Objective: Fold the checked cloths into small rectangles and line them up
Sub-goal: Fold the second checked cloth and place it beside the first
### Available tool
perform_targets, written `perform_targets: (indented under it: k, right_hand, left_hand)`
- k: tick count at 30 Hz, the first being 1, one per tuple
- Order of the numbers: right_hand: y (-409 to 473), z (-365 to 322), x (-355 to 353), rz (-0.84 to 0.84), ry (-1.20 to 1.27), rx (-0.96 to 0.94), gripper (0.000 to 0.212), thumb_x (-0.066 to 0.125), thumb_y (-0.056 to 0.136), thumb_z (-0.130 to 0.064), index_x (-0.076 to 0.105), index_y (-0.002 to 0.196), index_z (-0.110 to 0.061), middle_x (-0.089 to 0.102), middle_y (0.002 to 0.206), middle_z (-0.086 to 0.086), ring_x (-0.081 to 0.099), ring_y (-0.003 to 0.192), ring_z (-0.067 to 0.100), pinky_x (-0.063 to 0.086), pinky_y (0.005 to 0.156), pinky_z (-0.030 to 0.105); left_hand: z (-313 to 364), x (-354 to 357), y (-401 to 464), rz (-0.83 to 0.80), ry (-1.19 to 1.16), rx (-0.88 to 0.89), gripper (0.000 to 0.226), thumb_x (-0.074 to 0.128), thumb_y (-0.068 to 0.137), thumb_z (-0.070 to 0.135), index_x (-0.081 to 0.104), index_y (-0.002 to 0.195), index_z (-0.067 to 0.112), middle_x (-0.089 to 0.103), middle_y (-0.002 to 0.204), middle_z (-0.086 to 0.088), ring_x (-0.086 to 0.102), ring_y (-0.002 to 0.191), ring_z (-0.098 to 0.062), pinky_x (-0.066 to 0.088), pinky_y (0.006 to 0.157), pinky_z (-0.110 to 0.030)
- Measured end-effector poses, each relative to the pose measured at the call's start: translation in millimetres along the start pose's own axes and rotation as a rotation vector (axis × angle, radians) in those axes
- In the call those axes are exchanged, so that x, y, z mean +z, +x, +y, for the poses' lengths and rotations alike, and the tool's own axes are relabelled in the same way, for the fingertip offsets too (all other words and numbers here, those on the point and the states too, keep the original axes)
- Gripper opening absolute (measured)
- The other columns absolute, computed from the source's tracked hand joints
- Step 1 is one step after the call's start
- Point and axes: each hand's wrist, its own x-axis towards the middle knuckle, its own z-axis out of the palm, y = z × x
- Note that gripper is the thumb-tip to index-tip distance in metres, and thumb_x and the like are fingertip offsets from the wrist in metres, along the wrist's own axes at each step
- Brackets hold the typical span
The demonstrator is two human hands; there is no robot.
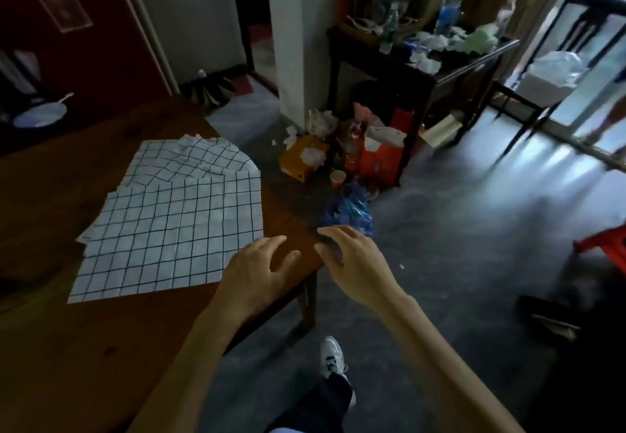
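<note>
Cluttered grey floor lies beyond our brown wooden worktop (61,202), where white cloths with dark checks (176,222) lie unfolded in an overlapping pile near its right edge. Our left hand (257,266) and right hand (352,260) hover with fingers apart, holding nothing; all folding remains.

Checked cloths (172,226): a spread pile, exact count unclear. Wooden table (67,348): one. Hands: two, left hand (257,266), right hand (352,263).
</note>
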Motion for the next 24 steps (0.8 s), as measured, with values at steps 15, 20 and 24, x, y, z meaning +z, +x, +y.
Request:
perform_targets:
  k: [15,20,24]
  right_hand:
    - [260.1,84.7,-21.7,-0.302,-0.129,-0.285,0.038,0.047,0.097,-0.041,0.053,0.132,-0.025,0.055,0.134,-0.005,0.051,0.121,0.013,0.042,0.102,0.033]
    - [333.0,97.0,8.5,-0.438,-0.110,-0.456,0.039,0.045,0.098,-0.042,0.052,0.132,-0.026,0.054,0.135,-0.006,0.048,0.124,0.011,0.035,0.104,0.030]
    - [385.9,104.8,29.1,-0.571,-0.092,-0.621,0.039,0.043,0.098,-0.042,0.049,0.134,-0.026,0.052,0.136,-0.007,0.047,0.124,0.011,0.035,0.106,0.032]
  left_hand:
    - [7.6,14.2,207.9,0.170,-0.100,-0.370,0.069,0.023,0.089,0.064,0.041,0.139,0.020,0.049,0.138,-0.003,0.047,0.124,-0.016,0.038,0.104,-0.034]
    - [-2.8,15.2,232.8,0.299,-0.128,-0.570,0.049,0.040,0.094,0.053,0.051,0.129,0.021,0.058,0.125,-0.003,0.054,0.113,-0.018,0.042,0.096,-0.033]
    - [1.1,25.2,254.4,0.373,-0.120,-0.763,0.050,0.040,0.096,0.050,0.049,0.133,0.019,0.057,0.130,-0.003,0.052,0.119,-0.018,0.039,0.098,-0.033]
